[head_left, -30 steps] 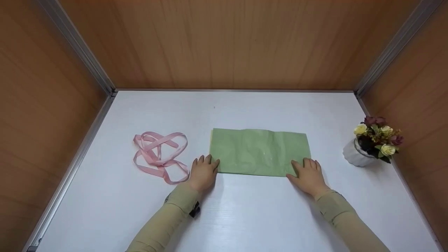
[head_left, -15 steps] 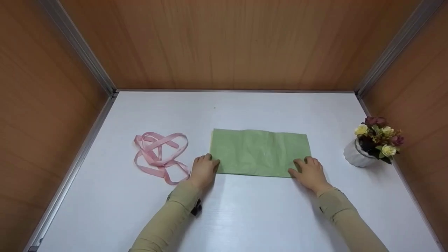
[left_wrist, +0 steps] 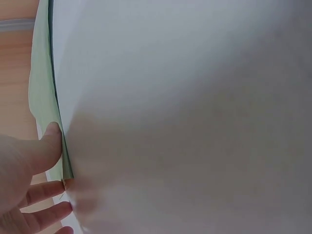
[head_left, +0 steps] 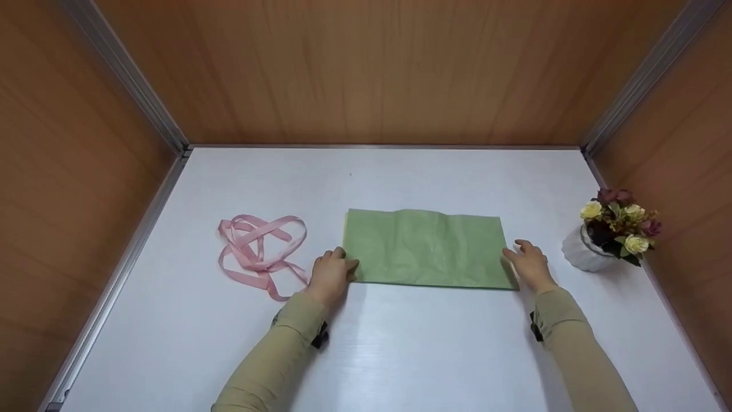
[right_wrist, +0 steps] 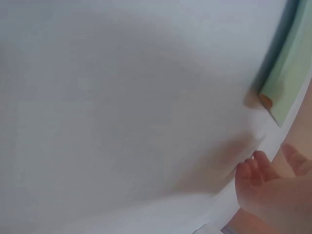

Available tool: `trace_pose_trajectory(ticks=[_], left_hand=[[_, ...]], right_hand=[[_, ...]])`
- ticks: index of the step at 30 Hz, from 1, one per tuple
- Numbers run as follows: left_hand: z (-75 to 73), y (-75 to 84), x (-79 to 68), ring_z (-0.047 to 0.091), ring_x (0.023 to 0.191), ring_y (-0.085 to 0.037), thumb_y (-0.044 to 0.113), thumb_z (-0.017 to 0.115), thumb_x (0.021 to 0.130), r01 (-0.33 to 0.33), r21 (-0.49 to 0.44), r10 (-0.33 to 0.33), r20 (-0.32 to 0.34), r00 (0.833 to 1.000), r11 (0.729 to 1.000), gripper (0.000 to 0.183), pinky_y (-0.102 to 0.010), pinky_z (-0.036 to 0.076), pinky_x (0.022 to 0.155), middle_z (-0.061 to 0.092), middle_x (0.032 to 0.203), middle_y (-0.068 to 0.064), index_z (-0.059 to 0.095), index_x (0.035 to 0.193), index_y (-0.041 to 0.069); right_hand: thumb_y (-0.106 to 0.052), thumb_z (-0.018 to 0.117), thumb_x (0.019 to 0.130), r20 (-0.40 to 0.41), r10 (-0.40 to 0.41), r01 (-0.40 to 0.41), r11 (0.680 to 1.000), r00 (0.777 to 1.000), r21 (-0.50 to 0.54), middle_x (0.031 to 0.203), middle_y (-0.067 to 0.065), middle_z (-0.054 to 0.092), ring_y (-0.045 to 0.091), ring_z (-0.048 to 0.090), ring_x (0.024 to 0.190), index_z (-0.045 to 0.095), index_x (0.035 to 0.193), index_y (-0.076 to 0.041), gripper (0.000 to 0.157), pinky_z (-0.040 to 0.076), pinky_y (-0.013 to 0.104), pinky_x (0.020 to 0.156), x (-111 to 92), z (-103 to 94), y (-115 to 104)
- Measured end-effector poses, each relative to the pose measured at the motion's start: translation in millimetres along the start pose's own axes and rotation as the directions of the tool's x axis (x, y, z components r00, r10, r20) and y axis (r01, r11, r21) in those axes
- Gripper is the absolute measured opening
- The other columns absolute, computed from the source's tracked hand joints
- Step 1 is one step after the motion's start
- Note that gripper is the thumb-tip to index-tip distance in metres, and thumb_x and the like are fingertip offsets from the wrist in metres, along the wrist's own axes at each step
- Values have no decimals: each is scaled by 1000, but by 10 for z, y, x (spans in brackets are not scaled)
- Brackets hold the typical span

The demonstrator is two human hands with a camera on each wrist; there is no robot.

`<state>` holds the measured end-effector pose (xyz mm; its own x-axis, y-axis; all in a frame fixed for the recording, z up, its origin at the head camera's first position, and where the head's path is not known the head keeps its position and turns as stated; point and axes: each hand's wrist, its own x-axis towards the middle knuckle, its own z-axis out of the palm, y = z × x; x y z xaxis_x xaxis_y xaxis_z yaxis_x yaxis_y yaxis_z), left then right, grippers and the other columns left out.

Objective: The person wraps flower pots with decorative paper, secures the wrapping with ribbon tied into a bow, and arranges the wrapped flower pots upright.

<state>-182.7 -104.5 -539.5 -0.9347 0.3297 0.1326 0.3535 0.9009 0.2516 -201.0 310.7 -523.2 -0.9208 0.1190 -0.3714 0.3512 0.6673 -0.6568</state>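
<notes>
A flat rectangle of folded green paper (head_left: 426, 249), lightly creased, lies on the white table with a pale yellow strip along its left side. My left hand (head_left: 331, 277) rests at its near left corner. The left thumb (left_wrist: 52, 141) lies on the green surface, and the other fingers stay beside the edge. My right hand (head_left: 529, 266) is just off the paper's right edge, its thumb nearest the paper. In the right wrist view the right fingers (right_wrist: 263, 165) are loosely bent with nothing between them, apart from the green corner (right_wrist: 285, 92), where a small orange-brown patch shows.
A loosely looped pink ribbon (head_left: 260, 266) lies left of the paper, close to the left hand. At the right edge of the table, a white pot (head_left: 583, 252) of flowers (head_left: 623, 223) leans over. Wood panels (head_left: 366, 74) enclose the back and sides.
My right hand has come off the paper's near right corner and shifted right to beside its edge, uncovering that corner. The left hand has stayed at the left corner.
</notes>
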Motion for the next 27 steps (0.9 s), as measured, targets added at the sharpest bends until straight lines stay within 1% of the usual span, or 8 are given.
trace_pose_trajectory(ticks=[5, 9, 13, 18, 20, 23, 25, 27], left_hand=[[-16, -5, 15, 55, 89, -32, 18, 74, 80, 16, -29, -15, 21, 1000, 999, 25, -47, 48, 75, 58, 100, -14, 74, 106, 15], [-19, -2, 24, 54, 88, -33, 19, 73, 81, 24, -59, -22, 30, 999, 998, 27, -47, 47, 74, 57, 101, -15, 74, 107, 14], [-15, 3, 26, 53, 88, -33, 19, 73, 82, 21, -74, -19, 29, 999, 997, 25, -48, 46, 74, 57, 100, -15, 74, 106, 14], [2, 8, 32, 52, 87, -33, 17, 73, 81, 17, -77, -16, 13, 1000, 997, 23, -48, 46, 73, 56, 98, -14, 74, 104, 14], [0, 6, 34, 52, 87, -33, 17, 73, 81, 17, -78, -16, 9, 1000, 997, 24, -48, 46, 74, 56, 98, -14, 74, 104, 13], [-5, 8, 32, 53, 87, -33, 17, 73, 81, 17, -82, -16, 10, 1000, 996, 25, -47, 46, 74, 56, 98, -14, 74, 105, 12], [-11, 12, 28, 53, 89, -33, 16, 73, 82, 22, -89, -21, 19, 1000, 996, 26, -47, 46, 76, 56, 99, -15, 73, 107, 12], [-19, 14, 24, 53, 90, -33, 16, 73, 82, 29, -94, -26, 30, 999, 995, 26, -47, 46, 77, 56, 101, -15, 73, 108, 12]], right_hand=[[-31, 39, 100, 35, -15, 12, 997, 999, 72, 148, 33, 21, 47, 21, 137, 16, 147, 6, 64, 23, 53, 112, 31, -1, -59], [-29, 41, 100, 47, -24, 18, 993, 999, 117, 148, 33, 21, 46, 22, 137, 16, 148, 5, 64, 25, 53, 111, 51, 31, -101], [-26, 42, 99, 32, -29, 25, 992, 999, 126, 147, 32, 23, 46, 24, 136, 18, 147, 6, 62, 26, 53, 110, 58, 45, -108], [-21, 45, 99, 0, -44, 44, 991, 999, 127, 141, 33, 33, 45, 34, 131, 25, 144, 7, 57, 32, 52, 107, 70, 25, -82], [-20, 46, 98, -21, -41, 43, 992, 999, 120, 138, 33, 37, 43, 40, 126, 28, 143, 7, 55, 38, 48, 102, 82, 16, -85], [-19, 49, 97, -79, -33, 41, 994, 996, 102, 128, 30, 46, 34, 51, 111, 34, 140, 7, 52, 47, 35, 86, 102, 6, -97], [-16, 53, 95, -132, -34, 46, 995, 991, 86, 120, 27, 52, 25, 55, 98, 40, 136, 8, 49, 47, 25, 73, 110, 5, -106], [-14, 56, 93, -177, -42, 57, 995, 983, 80, 112, 24, 56, 18, 55, 87, 45, 131, 8, 45, 44, 19, 64, 117, 10, -108]])
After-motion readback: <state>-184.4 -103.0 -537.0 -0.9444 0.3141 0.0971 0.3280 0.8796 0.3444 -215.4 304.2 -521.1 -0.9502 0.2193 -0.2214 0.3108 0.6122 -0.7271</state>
